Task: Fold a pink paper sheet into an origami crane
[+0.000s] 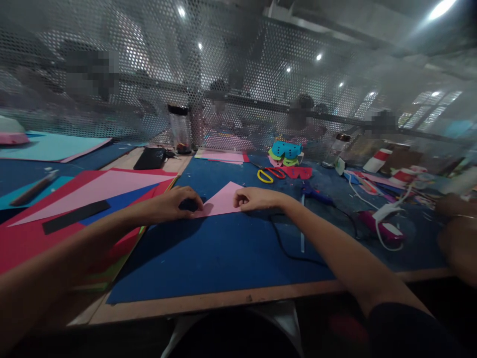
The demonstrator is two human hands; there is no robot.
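Note:
A small pink sheet of paper (222,200) lies folded to a point on the blue mat (223,253). My left hand (175,203) rests on its left edge with the fingers curled and pressing down. At the right edge my right hand (253,198) has its fingers closed in a pinch on the paper. Both forearms reach in from the near side of the table.
A stack of red, pink and blue sheets (74,209) lies at left. Yellow and red scissors (270,174), paper cut-outs (286,151), a glue gun (383,228) with its black cord (286,246), a jar (180,129) and a black pouch (150,158) stand farther back. Another person's arm (458,233) is at right.

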